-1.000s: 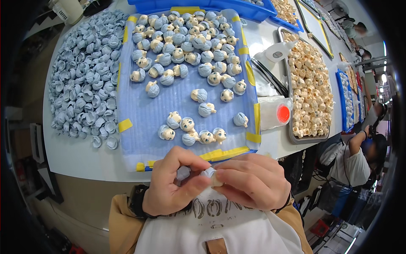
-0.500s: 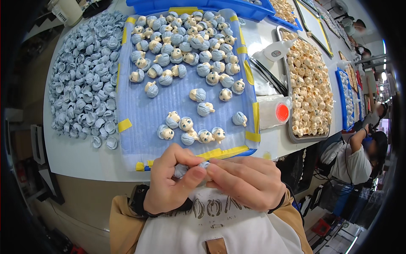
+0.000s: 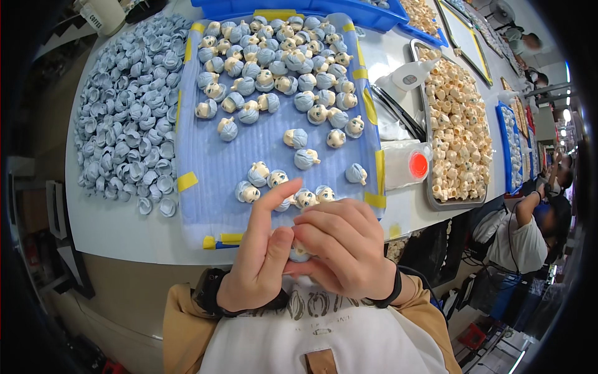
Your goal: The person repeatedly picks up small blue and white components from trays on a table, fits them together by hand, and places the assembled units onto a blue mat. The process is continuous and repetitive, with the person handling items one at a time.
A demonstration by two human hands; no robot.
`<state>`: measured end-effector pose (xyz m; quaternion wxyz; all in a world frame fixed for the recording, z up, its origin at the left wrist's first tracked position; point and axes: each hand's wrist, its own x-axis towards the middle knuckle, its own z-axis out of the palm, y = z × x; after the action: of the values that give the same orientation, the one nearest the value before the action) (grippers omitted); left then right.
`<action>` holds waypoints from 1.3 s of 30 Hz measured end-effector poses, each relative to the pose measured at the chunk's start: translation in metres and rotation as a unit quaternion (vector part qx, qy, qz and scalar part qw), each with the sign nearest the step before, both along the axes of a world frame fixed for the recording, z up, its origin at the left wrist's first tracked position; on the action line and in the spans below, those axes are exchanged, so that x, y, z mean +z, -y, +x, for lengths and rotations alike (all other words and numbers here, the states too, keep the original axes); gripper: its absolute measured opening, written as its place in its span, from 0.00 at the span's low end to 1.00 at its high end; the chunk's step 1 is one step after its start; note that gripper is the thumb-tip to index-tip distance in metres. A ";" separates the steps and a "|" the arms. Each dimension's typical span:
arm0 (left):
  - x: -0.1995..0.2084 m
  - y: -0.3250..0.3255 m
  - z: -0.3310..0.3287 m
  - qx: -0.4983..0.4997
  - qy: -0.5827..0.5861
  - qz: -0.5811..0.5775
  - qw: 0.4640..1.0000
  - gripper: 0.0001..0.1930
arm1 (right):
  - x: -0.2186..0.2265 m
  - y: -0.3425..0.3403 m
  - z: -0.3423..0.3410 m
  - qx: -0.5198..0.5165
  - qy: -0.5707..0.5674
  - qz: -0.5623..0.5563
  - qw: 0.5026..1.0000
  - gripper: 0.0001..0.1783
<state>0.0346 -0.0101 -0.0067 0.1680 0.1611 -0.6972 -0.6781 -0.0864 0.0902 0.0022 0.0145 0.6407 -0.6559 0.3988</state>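
Note:
Close to my body, in front of the tray's near edge, a small doll head (image 3: 299, 253) with pale blue hair is between my hands, mostly covered by fingers. My right hand (image 3: 349, 252) curls round it, fingers above and thumb below. My left hand (image 3: 256, 265) presses against its left side with the thumb upright; its index finger points up and away, and its other fingers are hidden. Just beyond, similar doll heads (image 3: 305, 198) lie on the blue-lined tray (image 3: 249, 149), its edges taped yellow. More heads crowd its far half.
Left of the tray is a heap of pale blue hair shells (image 3: 134, 112). On the right, a metal tray (image 3: 458, 204) holds many cream face parts. Between them are a white squeeze bottle (image 3: 408, 76), black tweezers (image 3: 398, 112) and a container with a red disc (image 3: 418, 165). People sit farther right.
My right hand has shifted left and closed round the doll head. My left index finger has lifted off and straightened upward. The view has shifted slightly.

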 end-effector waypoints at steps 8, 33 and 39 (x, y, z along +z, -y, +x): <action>-0.004 0.014 0.017 0.229 -0.233 0.155 0.932 0.27 | 0.011 0.000 -0.025 -0.044 -0.021 0.101 0.994 0.21; 0.009 -0.001 0.009 -0.067 -0.023 0.120 0.990 0.17 | 0.054 -0.085 -0.126 -0.389 0.025 0.016 0.921 0.06; 0.008 0.017 -0.002 -0.233 -0.119 0.117 0.958 0.19 | 0.045 -0.025 -0.025 0.178 0.077 -0.067 0.979 0.14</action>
<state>0.0323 -0.0271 0.0014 0.0670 -0.0690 -0.6060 -0.7896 -0.1118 0.1156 0.0472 -0.0647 0.7121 -0.5020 0.4865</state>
